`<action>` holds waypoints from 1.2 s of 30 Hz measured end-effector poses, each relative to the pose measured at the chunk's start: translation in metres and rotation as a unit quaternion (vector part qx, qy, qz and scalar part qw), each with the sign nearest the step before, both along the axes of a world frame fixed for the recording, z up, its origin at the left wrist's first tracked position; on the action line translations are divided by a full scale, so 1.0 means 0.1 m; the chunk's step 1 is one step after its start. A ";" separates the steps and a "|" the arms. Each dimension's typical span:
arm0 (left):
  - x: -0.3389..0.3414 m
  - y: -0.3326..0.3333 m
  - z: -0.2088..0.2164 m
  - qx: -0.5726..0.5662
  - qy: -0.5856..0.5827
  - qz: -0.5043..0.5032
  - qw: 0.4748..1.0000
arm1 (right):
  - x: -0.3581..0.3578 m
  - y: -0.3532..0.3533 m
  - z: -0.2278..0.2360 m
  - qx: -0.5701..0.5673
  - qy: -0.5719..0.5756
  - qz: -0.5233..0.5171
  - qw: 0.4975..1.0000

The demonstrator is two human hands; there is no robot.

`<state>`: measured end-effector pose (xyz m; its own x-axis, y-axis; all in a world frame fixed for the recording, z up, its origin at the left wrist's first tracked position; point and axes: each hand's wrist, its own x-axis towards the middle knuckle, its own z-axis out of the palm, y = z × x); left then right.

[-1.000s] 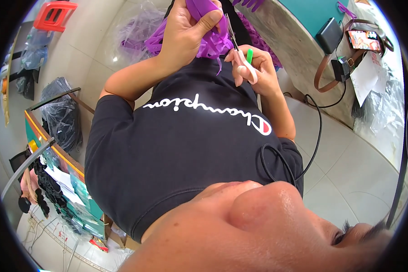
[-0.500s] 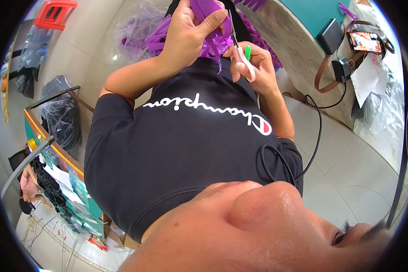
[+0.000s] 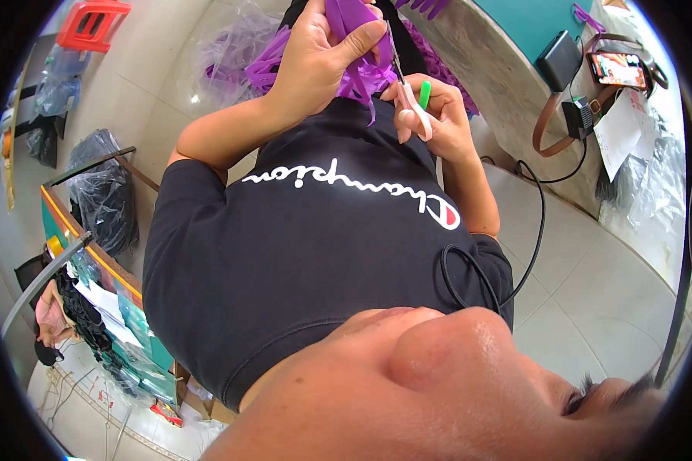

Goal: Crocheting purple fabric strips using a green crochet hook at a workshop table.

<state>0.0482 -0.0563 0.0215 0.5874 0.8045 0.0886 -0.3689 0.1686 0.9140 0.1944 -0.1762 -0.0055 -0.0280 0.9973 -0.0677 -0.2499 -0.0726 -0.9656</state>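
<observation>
**Scissors against purple strips**

At twelve o'clock, the left hand [image 3: 315, 65] is closed around a purple plastic piece [image 3: 354, 19] with hanging strips. Just beside it, toward one o'clock, the right hand [image 3: 434, 115] grips small scissors [image 3: 407, 92], their blades up against the purple piece. A phone [image 3: 621, 69] lies on the desk [image 3: 484, 54] at two o'clock.

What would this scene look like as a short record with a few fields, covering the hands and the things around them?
Left hand: grips a purple plastic piece, fingers wrapped over it
Right hand: holds small scissors with pink and green handles, blades at the purple piece
Below the hands: pile of purple pieces on the floor
Counter: phone, brown strap, papers
Far left: red stool
</observation>
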 end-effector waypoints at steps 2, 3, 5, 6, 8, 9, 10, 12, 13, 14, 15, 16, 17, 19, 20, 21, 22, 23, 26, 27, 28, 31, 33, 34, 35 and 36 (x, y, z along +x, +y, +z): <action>-0.01 0.00 0.01 -0.007 0.007 -0.008 1.000 | 0.03 -0.01 0.00 -0.001 -0.005 0.002 1.000; -0.01 0.00 0.01 -0.014 0.013 -0.015 1.000 | 0.04 -0.02 0.00 -0.003 -0.009 0.003 1.000; -0.01 0.01 0.01 -0.013 0.009 -0.025 1.000 | 0.08 -0.03 0.00 0.003 -0.012 -0.006 1.000; -0.01 0.01 0.01 -0.013 0.005 -0.035 0.999 | 0.10 -0.04 0.00 0.008 -0.015 -0.013 1.000; -0.02 0.02 0.02 -0.011 0.010 -0.040 0.999 | 0.13 -0.03 -0.01 0.016 -0.011 -0.022 1.000; -0.03 0.03 0.02 -0.009 0.014 -0.045 0.999 | 0.14 -0.03 -0.01 0.023 -0.006 -0.031 0.999; -0.02 0.03 0.01 -0.009 0.014 -0.045 0.999 | 0.16 -0.03 -0.02 0.030 -0.002 -0.040 0.999; -0.02 0.03 0.01 -0.015 0.016 -0.034 0.999 | 0.14 -0.02 0.03 0.025 -0.007 -0.029 0.999; -0.01 0.03 0.01 -0.014 0.016 -0.035 0.999 | 0.07 0.01 0.03 0.030 -0.039 -0.086 0.995; -0.01 0.02 0.01 -0.017 0.011 -0.037 0.999 | 0.04 0.03 0.04 0.035 -0.070 -0.144 0.986; -0.01 0.02 0.01 -0.020 0.007 -0.039 0.999 | 0.07 0.06 0.06 0.054 -0.089 -0.152 0.983; 0.00 0.01 0.01 -0.019 0.006 -0.040 0.999 | 0.08 0.11 0.11 0.069 -0.086 -0.169 0.979; 0.00 0.01 0.02 -0.006 0.017 -0.034 0.999 | 0.07 0.16 0.16 0.086 -0.062 -0.178 0.978; 0.00 0.01 0.02 0.008 0.027 -0.029 0.999 | 0.03 0.25 0.21 0.105 -0.037 -0.187 0.976; 0.01 0.00 0.02 0.017 0.020 -0.033 0.999 | 0.00 0.29 0.23 0.115 -0.033 -0.188 0.975; 0.01 0.00 0.03 0.026 0.014 -0.036 0.999 | -0.02 0.32 0.23 0.125 -0.028 -0.188 0.974; 0.02 0.00 0.03 0.026 0.014 -0.036 0.999 | -0.04 0.33 0.22 0.126 -0.028 -0.188 0.974; 0.03 0.01 0.02 0.029 0.021 -0.028 0.999 | -0.05 0.35 0.19 0.129 -0.042 -0.204 0.970; 0.06 0.12 -0.07 0.021 0.009 -0.012 1.000 | -0.03 0.39 0.10 0.152 -0.023 -0.232 0.961; 0.07 0.16 -0.10 0.012 -0.010 -0.005 1.000 | 0.02 0.37 0.09 0.153 0.006 -0.252 0.955; 0.09 0.21 -0.05 0.014 0.017 0.059 0.998 | 0.09 0.35 0.06 0.154 0.034 -0.273 0.949; -0.35 0.90 -0.15 0.117 -0.072 0.104 0.985 | 0.38 0.27 -0.12 0.135 0.009 -0.318 0.938; -0.47 1.19 -0.11 0.111 -0.107 0.157 0.975 | 0.65 0.16 -0.36 0.127 -0.020 -0.347 0.929; -0.51 1.32 -0.04 0.109 -0.125 0.181 0.969 | 0.79 0.10 -0.50 0.130 -0.141 -0.387 0.902; -0.57 1.45 0.05 0.107 -0.143 0.206 0.962 | 0.91 0.02 -0.62 0.131 -0.260 -0.421 0.859; -0.69 1.56 0.19 0.107 -0.158 0.233 0.953 | 0.96 -0.05 -0.69 0.135 -0.257 -0.418 0.861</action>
<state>-0.0209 0.0992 0.0407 0.0867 0.9153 0.3933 -0.6214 -0.2589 0.7395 0.2906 -0.1817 -0.0746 0.6721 0.6354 0.3802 0.3600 0.1683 -0.9177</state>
